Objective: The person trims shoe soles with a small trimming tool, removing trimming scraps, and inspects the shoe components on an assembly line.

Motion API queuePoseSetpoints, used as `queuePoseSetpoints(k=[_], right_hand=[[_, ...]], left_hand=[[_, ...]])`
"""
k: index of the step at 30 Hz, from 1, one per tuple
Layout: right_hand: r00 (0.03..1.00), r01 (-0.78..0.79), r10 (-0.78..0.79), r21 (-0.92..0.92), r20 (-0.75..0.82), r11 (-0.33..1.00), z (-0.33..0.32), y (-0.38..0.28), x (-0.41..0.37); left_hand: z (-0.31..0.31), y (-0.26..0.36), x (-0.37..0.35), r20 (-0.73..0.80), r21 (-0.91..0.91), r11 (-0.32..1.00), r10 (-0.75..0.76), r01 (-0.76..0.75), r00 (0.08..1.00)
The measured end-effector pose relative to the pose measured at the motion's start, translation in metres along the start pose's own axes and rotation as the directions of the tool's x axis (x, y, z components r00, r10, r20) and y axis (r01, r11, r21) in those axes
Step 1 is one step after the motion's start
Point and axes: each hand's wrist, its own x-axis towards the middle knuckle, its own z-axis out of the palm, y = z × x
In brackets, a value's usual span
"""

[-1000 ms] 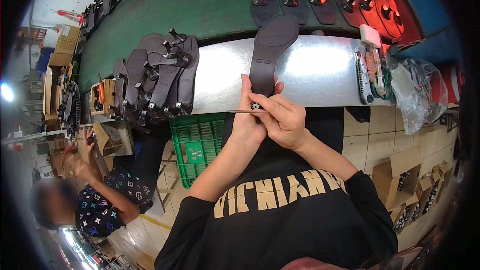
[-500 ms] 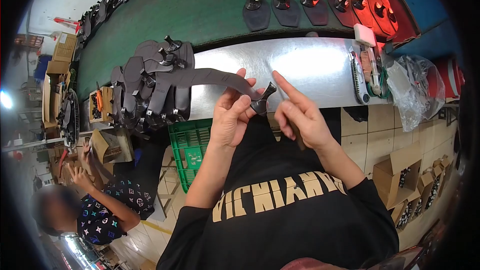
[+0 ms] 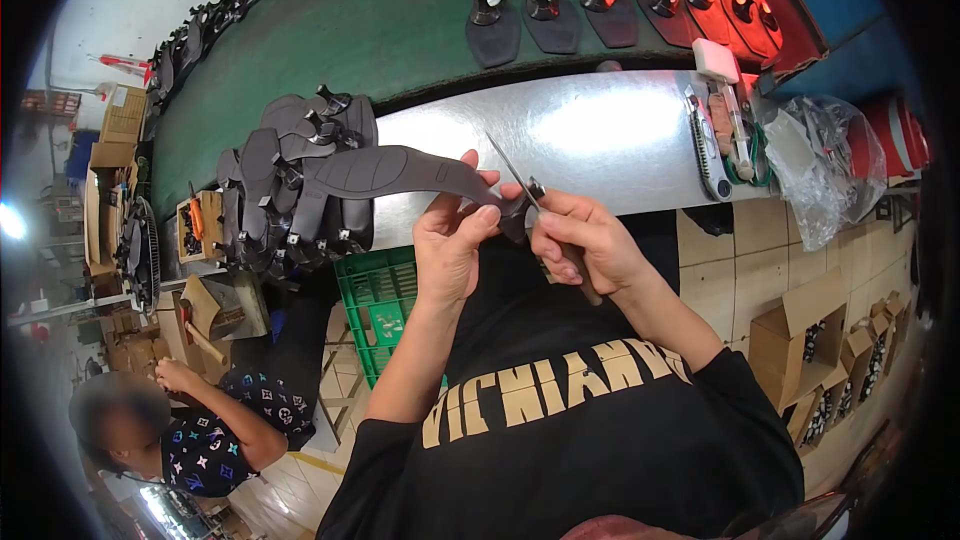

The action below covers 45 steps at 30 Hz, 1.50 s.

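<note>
My left hand (image 3: 449,245) is closed around the heel end of a dark grey sandal sole (image 3: 375,170), thumb on top and fingers underneath. The sole's wide front part stretches left, overlapping the pile in this view. A shiny black heel (image 3: 535,190) is at its right end, partly hidden by my fingers. My right hand (image 3: 585,245) grips a slim pointed blade tool (image 3: 510,165) with a brown handle. Its thin metal shaft crosses the sole's end beside the heel, pointing up and left. The fingertips of my right hand are right at the heel.
A pile of heeled soles (image 3: 290,180) lies at the left of the metal bench (image 3: 440,125). More soles (image 3: 545,15) line the green belt (image 3: 330,35). A box cutter (image 3: 708,155) and a plastic bag (image 3: 815,160) are at right. Another person (image 3: 205,430) sits at lower left.
My right hand has moved left to the heel, and the tool's shaft now crosses it. The sole has turned to show more of its broad face. The other person's hands have come together.
</note>
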Motion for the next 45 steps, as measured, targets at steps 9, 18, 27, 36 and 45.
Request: queuePoseSetpoints(k=[9, 18, 27, 36, 45], right_hand=[[0.956, 0.178, -0.248, -0.366, -0.156, 0.914, -0.039, -0.044, -0.006], [0.481, -0.029, -0.876, -1.0, -0.009, -0.006, -0.107, -0.075, -0.013], [0.501, -0.387, -0.866, -0.897, -0.008, -0.215, -0.133, -0.08, -0.005], [0.445, -0.353, -0.891, -0.899, 0.083, -0.26, -0.127, -0.08, -0.012], [0.268, 0.094, -0.947, -0.983, 0.179, -0.159, -0.075, -0.08, -0.015]], left_hand=[[-0.108, 0.149, 0.0, -0.185, 0.371, 0.858, 0.443, -0.355, 0.878], [-0.178, 0.192, 0.021, -0.271, 0.908, 0.383, 0.846, -0.17, 0.46], [-0.034, 0.015, 0.257, 0.121, 0.883, 0.358, 0.453, -0.304, 0.883], [-0.017, -0.048, 0.315, 0.173, 0.975, 0.025, 0.535, -0.221, 0.827], [-0.015, 0.016, 0.233, -0.096, 0.564, 0.723, 0.537, -0.399, 0.838]])
